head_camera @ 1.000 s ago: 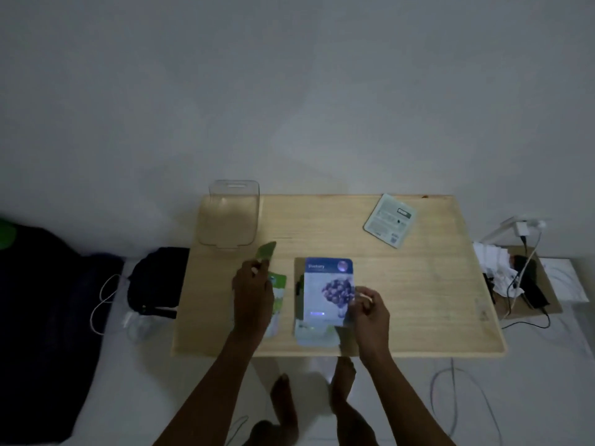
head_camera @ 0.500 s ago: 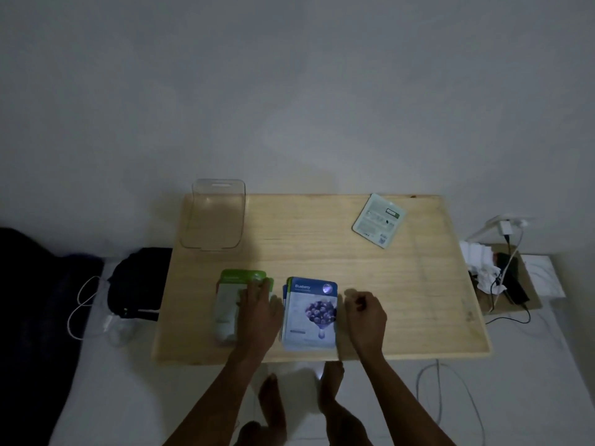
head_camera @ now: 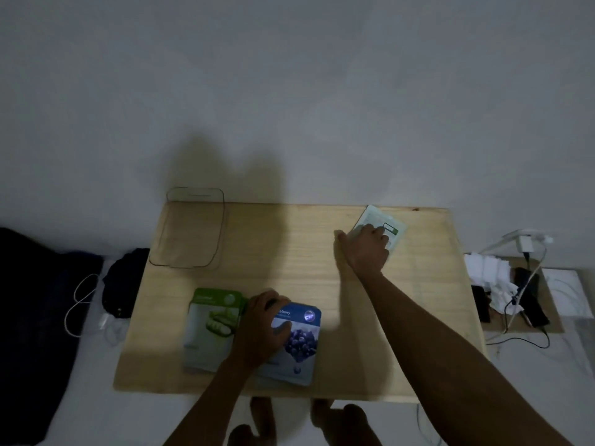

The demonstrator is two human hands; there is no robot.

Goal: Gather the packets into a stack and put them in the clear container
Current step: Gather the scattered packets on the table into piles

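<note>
Right hand (head_camera: 368,249) outstretched, flat on pale packet (head_camera: 393,227), left hand (head_camera: 262,329) spread over blue packet (head_camera: 299,344)

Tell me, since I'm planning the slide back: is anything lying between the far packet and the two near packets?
Nothing visible does. The right hand rests on the far packet; bare table runs from there to the blue packet under the left hand.

One cam only, head-worn, wide-angle, so no second view to overlap. It looks fwd and down from above the near edge of the tabletop (head_camera: 370,317), wall filling the upper half. Whole tabletop fits in frame, mid-distance. Both forearms enter from the bottom; feet show under the near edge. Floor clutter visible left and right.
</note>
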